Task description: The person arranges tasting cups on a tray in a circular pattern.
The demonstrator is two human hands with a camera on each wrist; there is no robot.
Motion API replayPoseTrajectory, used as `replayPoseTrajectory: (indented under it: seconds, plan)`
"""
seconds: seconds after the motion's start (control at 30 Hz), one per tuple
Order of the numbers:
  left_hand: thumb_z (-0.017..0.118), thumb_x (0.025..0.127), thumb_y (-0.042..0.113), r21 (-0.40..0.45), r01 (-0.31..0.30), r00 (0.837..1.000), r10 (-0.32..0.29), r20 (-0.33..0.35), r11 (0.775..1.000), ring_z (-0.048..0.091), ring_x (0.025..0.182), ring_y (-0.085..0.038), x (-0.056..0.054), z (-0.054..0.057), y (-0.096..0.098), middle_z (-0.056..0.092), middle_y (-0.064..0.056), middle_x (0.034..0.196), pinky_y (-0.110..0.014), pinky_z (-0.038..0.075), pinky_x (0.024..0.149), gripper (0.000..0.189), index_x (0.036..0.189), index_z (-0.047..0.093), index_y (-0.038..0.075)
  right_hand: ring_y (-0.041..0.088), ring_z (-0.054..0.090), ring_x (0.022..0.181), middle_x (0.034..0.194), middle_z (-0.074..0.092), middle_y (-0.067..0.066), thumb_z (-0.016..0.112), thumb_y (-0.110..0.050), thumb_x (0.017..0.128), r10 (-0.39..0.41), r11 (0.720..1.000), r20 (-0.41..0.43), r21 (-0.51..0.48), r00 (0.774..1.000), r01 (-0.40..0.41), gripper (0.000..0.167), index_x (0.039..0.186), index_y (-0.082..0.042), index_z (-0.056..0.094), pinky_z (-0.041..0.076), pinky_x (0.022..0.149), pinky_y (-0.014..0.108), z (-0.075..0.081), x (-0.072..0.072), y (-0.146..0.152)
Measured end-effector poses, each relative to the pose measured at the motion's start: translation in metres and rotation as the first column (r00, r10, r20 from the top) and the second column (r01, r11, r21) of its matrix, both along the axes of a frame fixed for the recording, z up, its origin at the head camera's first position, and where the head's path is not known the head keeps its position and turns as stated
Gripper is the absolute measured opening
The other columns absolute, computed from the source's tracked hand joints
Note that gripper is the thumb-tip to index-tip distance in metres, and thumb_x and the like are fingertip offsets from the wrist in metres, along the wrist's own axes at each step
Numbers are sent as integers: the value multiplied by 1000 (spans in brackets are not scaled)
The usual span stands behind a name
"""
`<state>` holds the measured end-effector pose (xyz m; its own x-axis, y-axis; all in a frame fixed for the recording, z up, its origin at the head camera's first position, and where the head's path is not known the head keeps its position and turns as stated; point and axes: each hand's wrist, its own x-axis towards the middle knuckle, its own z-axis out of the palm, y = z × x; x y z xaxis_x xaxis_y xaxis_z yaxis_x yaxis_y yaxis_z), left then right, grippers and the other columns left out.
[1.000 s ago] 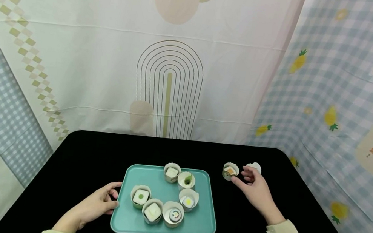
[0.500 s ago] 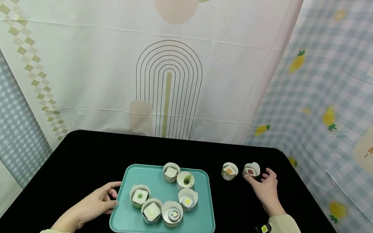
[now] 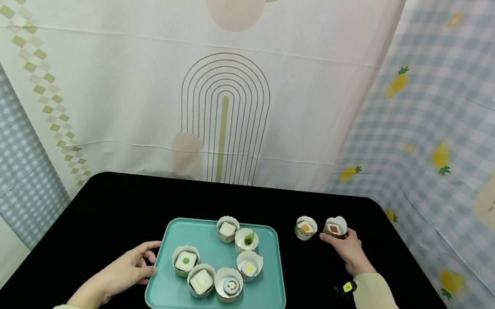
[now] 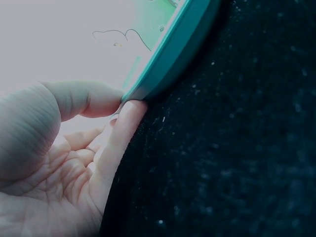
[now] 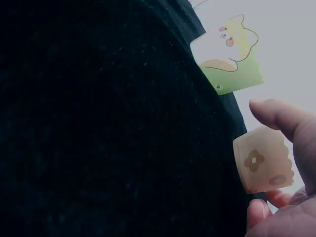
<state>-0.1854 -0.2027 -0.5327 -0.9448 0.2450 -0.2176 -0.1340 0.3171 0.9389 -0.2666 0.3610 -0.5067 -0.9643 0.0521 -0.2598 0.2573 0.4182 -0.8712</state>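
Observation:
My left hand [image 3: 129, 269] pinches the left rim of a teal tray [image 3: 259, 299]; in the left wrist view, its thumb [image 4: 91, 98] lies on the rim with a finger beneath. At the back right, my right hand [image 3: 348, 250] is around a scalloped paper cup [image 3: 335, 227] holding a white piece with a dark red square top. In the right wrist view, this beige flower-print cup [image 5: 264, 160] stands between the spread thumb [image 5: 276, 112] and fingers, with a gap visible by the thumb tip. Left of it stands another paper cup [image 3: 305, 229] with an orange-topped piece.
Several paper cups with small white pieces stand on the tray, among them a green-dotted one [image 3: 185, 261], a yellow-dotted one [image 3: 249, 266] and one with a green topping [image 3: 247, 240]. A black cloth [image 3: 133, 203] covers the table; printed curtains [image 3: 307, 105] enclose it.
My right hand has moved from beside the orange-topped cup to the right, around the red-topped cup, and its fingers have drawn in closer to it. My left hand stays at the tray rim.

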Motion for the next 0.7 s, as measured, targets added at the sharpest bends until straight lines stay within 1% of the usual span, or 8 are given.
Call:
replayPoseTrajectory:
  seconds: [0.1, 0.27, 0.37, 0.47, 0.6, 0.7]
  plan:
    - [64, 86, 4, 2, -10, 1000, 10, 4, 1000, 50, 81, -25, -1, 0, 0, 45, -14, 105, -40, 53, 70, 66, 146, 36, 6, 51, 10, 132, 146, 1, 33, 68, -46, 88, 11, 1000, 5, 16, 1000, -11, 103, 152, 0, 1, 31, 98, 63, 0, 0, 0]
    - [64, 87, 4, 5, -7, 1000, 7, 7, 1000, 51, 81, -25, -2, -1, 2, 45, -14, 106, -40, 53, 71, 66, 146, 36, 5, 51, 16, 129, 144, 1, 35, 68, -46, 88, -28, 999, 15, 29, 999, 27, 99, 150, 2, 8, 34, 95, 63, 0, 1, 0]
    - [64, 87, 4, 6, -10, 1000, 10, 4, 1000, 51, 81, -26, -2, 0, 2, 45, -14, 106, -40, 53, 71, 66, 146, 36, 5, 53, 19, 127, 143, 0, 37, 67, -49, 88, -35, 998, 18, 48, 999, 34, 101, 150, 3, 7, 35, 94, 64, 0, 0, -2]
    - [64, 87, 4, 6, -14, 1000, 14, -2, 1000, 50, 81, -26, -3, 1, 1, 45, -14, 106, -41, 53, 71, 65, 146, 35, 5, 53, 22, 126, 142, -1, 38, 66, -50, 88, -29, 998, 16, 56, 999, 28, 101, 150, 2, 6, 36, 92, 63, 0, -1, -4]
    - [63, 88, 4, 17, -13, 1000, 13, 5, 1000, 50, 81, -25, -2, 0, 0, 45, -14, 106, -41, 53, 71, 65, 146, 35, 5, 53, 18, 127, 141, 5, 37, 65, -46, 89, -40, 997, -15, 72, 999, 41, 93, 149, 2, 13, 35, 94, 63, -3, -1, -8]
    - [63, 88, 4, 24, -11, 1000, 11, 13, 1000, 50, 81, -25, -1, -2, 0, 45, -14, 105, -41, 52, 71, 65, 146, 35, 4, 54, 14, 127, 139, 11, 36, 67, -43, 89, -68, 993, -46, 97, 997, 72, 87, 147, 3, 20, 33, 95, 64, -8, -1, -10]
